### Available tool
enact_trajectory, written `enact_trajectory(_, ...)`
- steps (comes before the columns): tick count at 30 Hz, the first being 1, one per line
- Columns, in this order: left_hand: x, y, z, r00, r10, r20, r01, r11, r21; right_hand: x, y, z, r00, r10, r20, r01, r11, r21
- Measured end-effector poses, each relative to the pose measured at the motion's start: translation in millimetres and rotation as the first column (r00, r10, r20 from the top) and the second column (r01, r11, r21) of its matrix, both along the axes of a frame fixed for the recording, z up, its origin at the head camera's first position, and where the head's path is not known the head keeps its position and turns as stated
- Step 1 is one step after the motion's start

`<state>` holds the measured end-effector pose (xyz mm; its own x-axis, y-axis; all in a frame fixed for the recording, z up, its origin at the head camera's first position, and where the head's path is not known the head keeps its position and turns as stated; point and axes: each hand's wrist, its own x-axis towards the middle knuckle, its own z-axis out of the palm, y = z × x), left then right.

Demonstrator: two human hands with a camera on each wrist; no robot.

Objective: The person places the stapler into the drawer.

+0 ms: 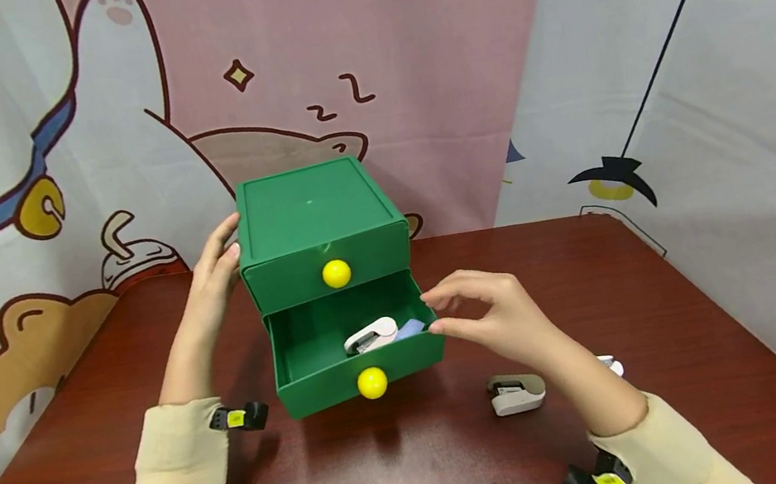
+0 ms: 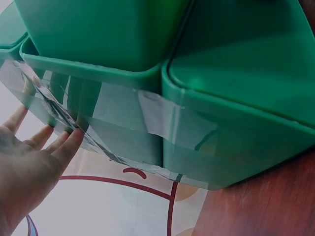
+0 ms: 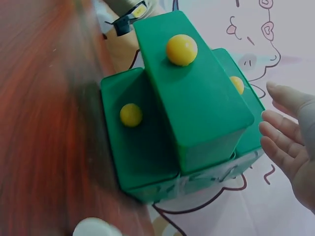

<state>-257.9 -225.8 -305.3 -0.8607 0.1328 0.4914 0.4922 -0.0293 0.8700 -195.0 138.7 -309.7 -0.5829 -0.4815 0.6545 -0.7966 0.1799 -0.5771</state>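
Note:
A green drawer cabinet with round yellow knobs stands on the table. Its middle drawer is pulled out, while the drawers above and below it are closed. Inside lie a white stapler and, beside it, a light blue object, partly hidden by the drawer front. My left hand rests its extended fingers against the cabinet's left side, at the clear tape there. At the drawer's right edge is my right hand, thumb and fingers spread apart and holding nothing.
A greyish-white stapler lies on the brown table, right of the cabinet. Another white item shows partly behind the right forearm. A curtain with cartoon prints hangs behind the table.

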Motion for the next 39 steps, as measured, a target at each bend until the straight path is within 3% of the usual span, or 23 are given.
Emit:
enact_trajectory(6, 0.2, -0.3, -0.3, 1.0, 0.008, 0.003, -0.008, 1.0, -0.012, 5.2, 17.7, -7.4, 0.998, -0.055, 0.005, 0.055, 0.997, 0.055)
enact_trajectory(14, -0.8, 0.4, -1.1, 1.0, -0.002, -0.005, 0.002, 1.0, 0.004, 6.8, 44.3, -23.9, 0.998, -0.056, 0.03, 0.051, 0.987, 0.152)
enact_trajectory(32, -1.2, -0.2, -1.5, 1.0, 0.009, 0.001, -0.009, 1.0, -0.007, 2.9, 83.7, -63.4, 0.992, 0.066, 0.108, -0.099, 0.939, 0.33)
enact_trajectory(39, -1.5, -1.0, -2.0, 1.0, 0.008, -0.005, -0.008, 1.0, -0.004, 0.9, 92.3, -71.7, 0.976, 0.067, 0.207, -0.144, 0.913, 0.382)
